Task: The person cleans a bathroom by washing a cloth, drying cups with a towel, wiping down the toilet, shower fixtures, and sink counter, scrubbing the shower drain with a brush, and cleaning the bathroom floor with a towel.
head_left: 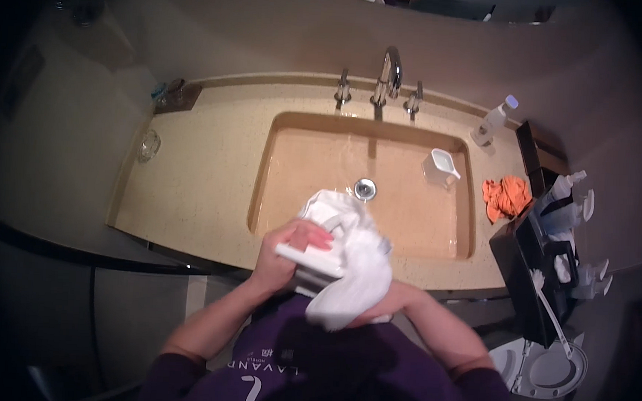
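My left hand (281,257) grips a white rigid object with a flat rim (306,258), partly wrapped in a bunched white cloth (357,269). My right hand (384,304) is mostly hidden under the cloth at the lower right, its fingers closed round something I cannot make out. Both hands are over the front edge of a beige sink basin (259,182), in front of the drain (365,189). A small white plastic jug (440,167) stands inside the basin at the right.
A faucet (387,72) is at the back. Right: a clear bottle (491,126), orange cloth (505,197), black caddy (511,271) with spray bottles and brush, and a toilet (553,369) below. Left: glass dish (148,146) and small items (177,96) on the counter (190,170).
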`<state>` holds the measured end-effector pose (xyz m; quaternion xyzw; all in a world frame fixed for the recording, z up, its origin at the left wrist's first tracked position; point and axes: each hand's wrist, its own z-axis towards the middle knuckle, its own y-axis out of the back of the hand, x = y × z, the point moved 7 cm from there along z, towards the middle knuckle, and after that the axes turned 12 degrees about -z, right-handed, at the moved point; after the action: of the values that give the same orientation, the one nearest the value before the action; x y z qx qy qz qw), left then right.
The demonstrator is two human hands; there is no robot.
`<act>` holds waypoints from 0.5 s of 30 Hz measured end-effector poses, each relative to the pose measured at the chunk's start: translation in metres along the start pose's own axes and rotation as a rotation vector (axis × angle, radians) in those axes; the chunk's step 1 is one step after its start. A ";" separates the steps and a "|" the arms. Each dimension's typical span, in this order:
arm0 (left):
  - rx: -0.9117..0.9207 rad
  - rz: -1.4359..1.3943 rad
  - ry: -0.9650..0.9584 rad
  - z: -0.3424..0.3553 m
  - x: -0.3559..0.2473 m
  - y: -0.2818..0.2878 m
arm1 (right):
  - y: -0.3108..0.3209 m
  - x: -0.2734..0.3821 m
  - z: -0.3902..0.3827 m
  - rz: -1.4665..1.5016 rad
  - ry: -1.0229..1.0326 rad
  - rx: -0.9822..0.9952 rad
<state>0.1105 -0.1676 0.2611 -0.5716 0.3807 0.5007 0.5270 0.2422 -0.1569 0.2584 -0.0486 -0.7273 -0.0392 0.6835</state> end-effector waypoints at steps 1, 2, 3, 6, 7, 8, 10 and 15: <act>0.066 0.113 -0.124 0.004 -0.011 -0.009 | -0.002 -0.001 0.003 -0.028 -0.011 0.053; 0.104 0.277 -0.238 0.010 -0.023 -0.015 | 0.004 0.006 0.000 0.027 0.000 0.048; 0.098 0.334 -0.251 0.016 -0.028 -0.022 | 0.011 -0.018 0.000 -0.257 -0.057 0.019; -0.006 0.131 0.169 0.038 0.014 -0.006 | 0.017 -0.039 0.009 -0.574 -0.164 -0.071; -0.006 0.027 0.414 0.044 0.037 -0.003 | 0.017 -0.040 0.012 -0.886 -0.021 -0.137; -0.005 -0.079 0.657 0.041 0.057 -0.002 | 0.014 -0.040 0.012 -1.194 0.131 -0.205; -0.068 -0.187 0.734 0.043 0.075 0.009 | 0.021 -0.031 0.016 -1.322 0.182 -0.268; -0.133 0.190 0.459 0.050 0.049 0.000 | 0.019 -0.026 0.012 -0.734 0.059 -0.226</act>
<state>0.1121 -0.1137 0.2166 -0.6653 0.5087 0.4290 0.3384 0.2347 -0.1369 0.2311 0.1411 -0.6675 -0.3626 0.6349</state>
